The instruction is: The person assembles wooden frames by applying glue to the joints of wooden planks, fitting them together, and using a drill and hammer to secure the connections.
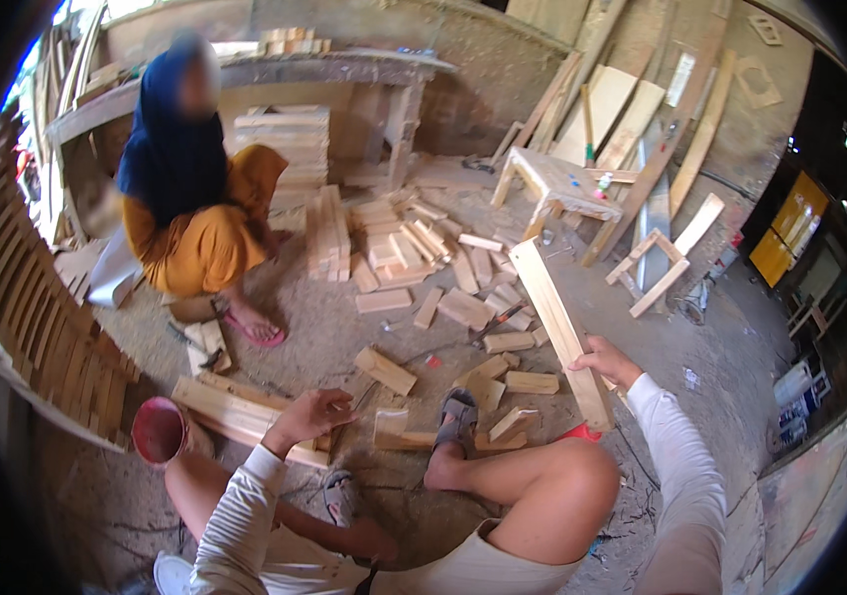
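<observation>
My right hand [606,363] is closed around the lower part of a long pale wooden board [550,309], which is tilted up and away over my knee. Near the top end of the board, small dark spots show. Above my left knee hovers my left hand [314,416], its fingers drawn together at the tips. Anything pinched there is too small to make out. Just beneath that hand lie long wooden boards [235,412] on the floor. A hammer [209,359] rests on wood pieces [195,342] farther left.
Loose wood blocks [384,369] lie around my feet, with a larger pile [404,248] beyond. A reddish bucket [160,432] stands at left. A person [181,188] crouches nearby. A small wooden table [557,180] and a wooden frame [650,270] stand at right.
</observation>
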`<state>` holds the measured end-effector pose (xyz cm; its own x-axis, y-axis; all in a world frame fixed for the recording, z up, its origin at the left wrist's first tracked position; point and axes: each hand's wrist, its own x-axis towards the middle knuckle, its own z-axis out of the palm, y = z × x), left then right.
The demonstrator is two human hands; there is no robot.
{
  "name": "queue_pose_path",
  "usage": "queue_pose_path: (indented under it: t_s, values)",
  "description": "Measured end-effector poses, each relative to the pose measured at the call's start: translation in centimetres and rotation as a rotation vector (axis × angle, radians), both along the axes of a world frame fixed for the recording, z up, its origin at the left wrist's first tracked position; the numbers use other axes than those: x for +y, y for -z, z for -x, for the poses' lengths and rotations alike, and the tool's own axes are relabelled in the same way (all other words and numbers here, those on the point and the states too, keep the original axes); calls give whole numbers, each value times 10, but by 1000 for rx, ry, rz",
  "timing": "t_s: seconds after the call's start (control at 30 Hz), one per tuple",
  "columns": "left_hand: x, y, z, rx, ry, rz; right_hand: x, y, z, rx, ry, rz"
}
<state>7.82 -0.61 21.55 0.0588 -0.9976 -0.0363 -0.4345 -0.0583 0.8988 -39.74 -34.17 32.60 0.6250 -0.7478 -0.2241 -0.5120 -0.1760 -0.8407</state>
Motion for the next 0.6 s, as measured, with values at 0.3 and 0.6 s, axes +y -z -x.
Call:
queue_pose_path:
  t_s: [0.3, 0.6]
  values:
    - [0, 76, 19, -336, -125, -83, 75, 5, -97, 184, -216, 333]
    - [-24, 94, 43, -411, -261, -128, 85, 66, -122, 410, -401, 570]
